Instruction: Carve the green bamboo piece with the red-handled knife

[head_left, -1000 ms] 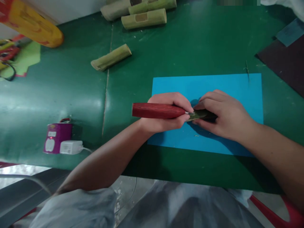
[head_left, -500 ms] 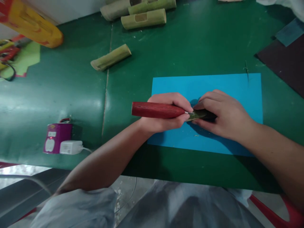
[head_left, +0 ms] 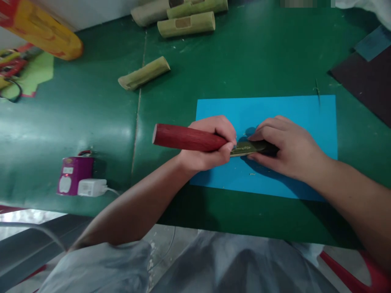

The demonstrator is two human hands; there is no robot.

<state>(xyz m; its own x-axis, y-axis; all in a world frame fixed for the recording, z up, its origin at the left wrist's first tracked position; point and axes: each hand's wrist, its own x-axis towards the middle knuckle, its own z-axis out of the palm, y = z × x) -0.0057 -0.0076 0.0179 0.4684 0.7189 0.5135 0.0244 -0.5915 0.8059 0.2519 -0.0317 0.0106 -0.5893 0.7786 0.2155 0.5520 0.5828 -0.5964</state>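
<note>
My left hand (head_left: 209,142) is closed around a carving knife (head_left: 187,137) with a thick red wooden handle that points left. Its tip is hidden by my fingers at the left part of a dark green bamboo piece (head_left: 246,147). Fine scratched marks show on the bamboo's upper face. The thumb and fingers of my right hand (head_left: 284,146) grip the bamboo's right end. Beneath both hands lies a blue sheet of paper (head_left: 210,109), with small shavings on it.
A cut bamboo tube (head_left: 144,74) lies left of the paper, and several notched bamboo tubes (head_left: 186,25) are at the back. A purple power adapter (head_left: 76,175) with a white charger (head_left: 92,187) sits left. Scissors (head_left: 12,67) and a yellow bottle (head_left: 45,30) are far left; dark sheets (head_left: 363,77) lie right.
My left hand has drawn back left with the knife, and its handle tilts more. More of the scratched bamboo face shows. My right hand keeps its place.
</note>
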